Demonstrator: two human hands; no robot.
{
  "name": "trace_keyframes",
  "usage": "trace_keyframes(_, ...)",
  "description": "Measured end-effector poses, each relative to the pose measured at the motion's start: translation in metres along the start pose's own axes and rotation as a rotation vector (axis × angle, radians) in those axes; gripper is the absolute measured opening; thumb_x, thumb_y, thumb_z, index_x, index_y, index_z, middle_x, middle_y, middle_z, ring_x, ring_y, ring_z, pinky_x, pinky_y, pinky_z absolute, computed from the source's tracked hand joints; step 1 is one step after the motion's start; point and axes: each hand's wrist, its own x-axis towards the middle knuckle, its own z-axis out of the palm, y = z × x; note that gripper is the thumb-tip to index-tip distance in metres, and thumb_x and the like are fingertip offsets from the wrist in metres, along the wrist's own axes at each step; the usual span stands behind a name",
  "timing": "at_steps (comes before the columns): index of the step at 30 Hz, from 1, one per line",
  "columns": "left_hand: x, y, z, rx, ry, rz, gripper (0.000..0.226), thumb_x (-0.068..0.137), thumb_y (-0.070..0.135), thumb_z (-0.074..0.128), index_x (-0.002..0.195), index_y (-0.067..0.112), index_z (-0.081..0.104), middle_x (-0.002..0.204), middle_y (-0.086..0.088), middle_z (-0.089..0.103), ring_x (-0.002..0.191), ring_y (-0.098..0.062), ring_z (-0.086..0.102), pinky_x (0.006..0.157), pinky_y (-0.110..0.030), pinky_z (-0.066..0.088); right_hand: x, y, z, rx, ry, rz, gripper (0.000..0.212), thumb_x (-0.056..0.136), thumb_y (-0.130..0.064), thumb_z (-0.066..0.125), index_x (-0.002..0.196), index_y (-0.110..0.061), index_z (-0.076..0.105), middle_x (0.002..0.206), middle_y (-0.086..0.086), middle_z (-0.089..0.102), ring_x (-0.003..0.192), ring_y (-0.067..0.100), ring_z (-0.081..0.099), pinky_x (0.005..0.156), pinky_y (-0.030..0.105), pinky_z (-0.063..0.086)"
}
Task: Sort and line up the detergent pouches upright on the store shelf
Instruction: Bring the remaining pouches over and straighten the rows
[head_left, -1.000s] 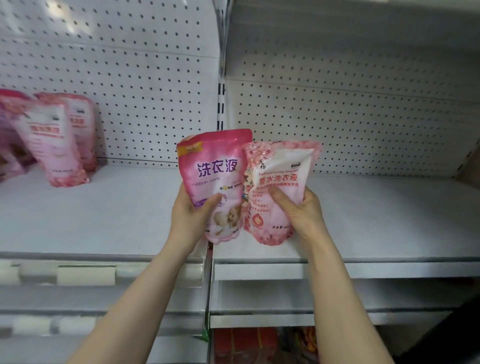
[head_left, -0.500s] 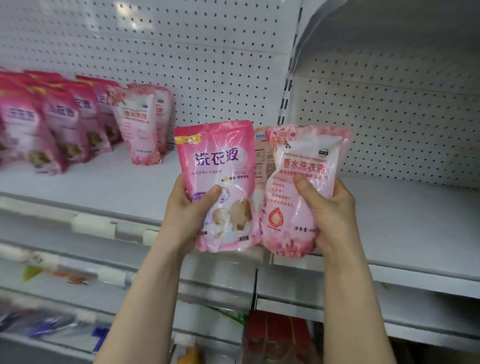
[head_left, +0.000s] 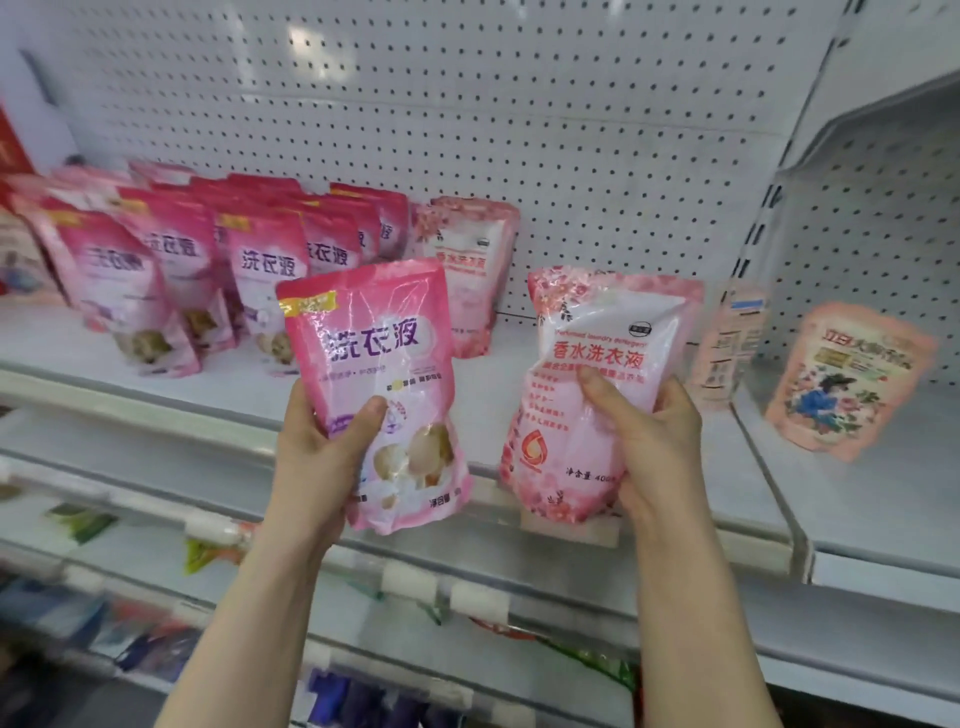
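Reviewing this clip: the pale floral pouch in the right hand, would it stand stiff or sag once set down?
The pale floral pouch looks soft: its film creases where the right hand presses in. It probably holds liquid, so it may slump or tip. The glossy film could be slippery.

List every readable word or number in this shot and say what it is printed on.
"洗衣液": dark pink pouch in the left hand, also on the shelved dark pink pouches.
"香水洗衣液": pale pink pouch in the right hand.
"净含量 400": same pouch, low down, cut off.
Peach pouch, small print elsewhere: too blurred.
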Motion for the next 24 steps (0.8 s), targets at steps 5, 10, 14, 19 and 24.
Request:
trace_keyframes(5, 0.041, 0.012, -0.058, 0.046, 0.011, 0.065, 0.052, 0.08, 0.015, 0.07, 0.128, 0.015, 0.051, 0.114, -0.007, 0.07, 0.097, -0.025, 0.071, 0.077, -0.039, 0.059, 0.015, 0.024, 0.068, 0.021, -0.001, -0.03, 0.039, 0.075, -0.007, 0.082, 0.109, -0.016, 0.067, 0.105, 0.003, 0.076, 0.097, 0.021, 0.073, 0.079, 0.04, 0.059)
trace_keyframes(10, 0.069, 0.017, -0.075, 0.027, -0.003, 0.095, 0.045, 0.088, 0.004, 0.064, 0.129, 0.016, 0.05, 0.115, -0.005, 0.069, 0.099, -0.024, 0.07, 0.078, -0.039, 0.059, 0.062, 0.043, 0.124, -0.079, -0.039, -0.055, 0.032, 0.074, -0.003, 0.082, 0.101, -0.011, 0.069, 0.1, 0.007, 0.076, 0.091, 0.023, 0.074, 0.076, 0.038, 0.061)
trace_keyframes(14, 0.082, 0.015, -0.08, 0.075, -0.012, 0.121, 0.048, 0.086, 0.009, 0.069, 0.129, 0.021, 0.05, 0.114, 0.0, 0.069, 0.102, -0.02, 0.069, 0.084, -0.041, 0.057, 0.1, 0.065, 0.15, -0.13, -0.034, -0.002, 0.023, 0.077, -0.006, 0.081, 0.093, -0.017, 0.069, 0.102, 0.011, 0.075, 0.084, 0.02, 0.074, 0.07, 0.035, 0.061)
trace_keyframes(19, 0.094, 0.008, -0.084, 0.121, -0.024, 0.127, 0.051, 0.084, 0.014, 0.071, 0.129, 0.022, 0.049, 0.11, 0.003, 0.07, 0.098, -0.015, 0.069, 0.084, -0.041, 0.057, 0.124, 0.08, 0.151, -0.129, -0.041, 0.036, 0.021, 0.08, -0.008, 0.079, 0.095, -0.018, 0.068, 0.105, 0.012, 0.075, 0.086, 0.02, 0.074, 0.073, 0.038, 0.061)
trace_keyframes(24, 0.101, 0.002, -0.076, 0.16, -0.063, 0.13, 0.043, 0.087, 0.011, 0.069, 0.124, 0.025, 0.052, 0.11, 0.003, 0.07, 0.098, -0.013, 0.069, 0.085, -0.038, 0.058, 0.115, 0.046, 0.147, -0.442, 0.063, -0.309, 0.058, 0.079, -0.026, 0.081, 0.126, -0.023, 0.047, 0.117, -0.009, 0.061, 0.105, 0.008, 0.063, 0.093, 0.035, 0.053)
